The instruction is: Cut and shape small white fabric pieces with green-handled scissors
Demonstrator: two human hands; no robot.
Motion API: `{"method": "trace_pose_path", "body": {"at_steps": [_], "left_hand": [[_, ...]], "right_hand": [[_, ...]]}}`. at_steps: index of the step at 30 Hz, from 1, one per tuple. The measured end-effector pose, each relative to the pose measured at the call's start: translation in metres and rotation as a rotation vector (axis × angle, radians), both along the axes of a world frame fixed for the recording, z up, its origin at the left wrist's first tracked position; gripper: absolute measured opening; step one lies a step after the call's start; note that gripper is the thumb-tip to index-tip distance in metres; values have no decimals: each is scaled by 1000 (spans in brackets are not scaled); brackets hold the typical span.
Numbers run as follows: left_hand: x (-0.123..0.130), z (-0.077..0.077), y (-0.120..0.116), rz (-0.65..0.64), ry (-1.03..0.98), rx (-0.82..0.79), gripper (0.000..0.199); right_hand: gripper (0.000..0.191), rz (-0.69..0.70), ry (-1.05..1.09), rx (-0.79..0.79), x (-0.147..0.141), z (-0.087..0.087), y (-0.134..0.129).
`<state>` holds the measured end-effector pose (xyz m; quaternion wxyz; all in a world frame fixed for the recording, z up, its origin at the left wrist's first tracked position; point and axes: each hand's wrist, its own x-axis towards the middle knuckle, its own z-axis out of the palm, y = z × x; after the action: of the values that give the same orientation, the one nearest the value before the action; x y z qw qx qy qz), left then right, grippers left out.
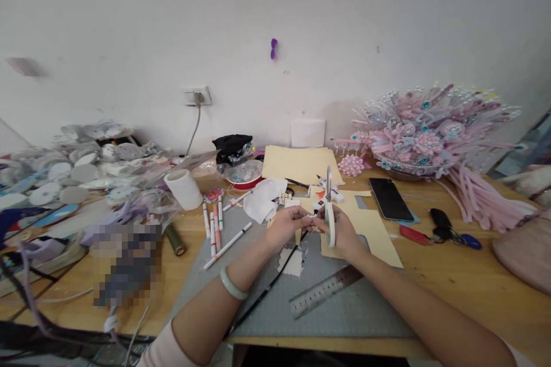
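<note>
My right hand (342, 229) has the white-handled scissors (329, 223) hooked in it, their blades pointing up and away from me. My left hand (287, 223) is closed in a pinch, its fingertips meeting those of my right hand. Between the fingertips is a small white piece, too small to name. Under and beyond my hands lie cut sheets of yellowish card (372, 235), white paper scraps (291, 262) and a crumpled white paper (263, 198). A steel ruler (322, 292) lies slanted on the grey cutting mat (258, 304) below my right wrist.
Several markers (228, 245) lie left of my hands near a white paper roll (183, 189). To the right are a black phone (391, 199), keys (441, 223) and a large bowl of pink beaded ornaments (422, 137). A black cord (267, 289) crosses the mat. Clutter fills the left side.
</note>
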<state>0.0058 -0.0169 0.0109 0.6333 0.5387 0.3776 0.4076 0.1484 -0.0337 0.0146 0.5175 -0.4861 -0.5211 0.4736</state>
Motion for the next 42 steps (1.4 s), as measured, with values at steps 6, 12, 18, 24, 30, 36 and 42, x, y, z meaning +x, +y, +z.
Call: {"method": "trace_pose_path", "body": {"at_steps": [6,12,18,24,30,36,42], "left_hand": [[2,5,-1,127,5,-4,22],[5,4,-3,96,-16,6,25],[2,-5,1,82,-25,48,25],[2,-7,3,34,-28,70,25],[-1,0,0,33,70,137,14],[-7,1,2,56,154,539,19],[-10,11,-2,56,275,632,16]], "right_hand": [[24,-108,8,259,1,-7,-5],[16,-45,-185,302,2,-10,-8],[18,47,-210,204,5,-13,-2],[23,77,-234,164,10,-11,1],[33,73,31,53,5,4,-3],[36,176,358,-166,3,2,-4],[34,205,498,-283,0,0,-6]]}}
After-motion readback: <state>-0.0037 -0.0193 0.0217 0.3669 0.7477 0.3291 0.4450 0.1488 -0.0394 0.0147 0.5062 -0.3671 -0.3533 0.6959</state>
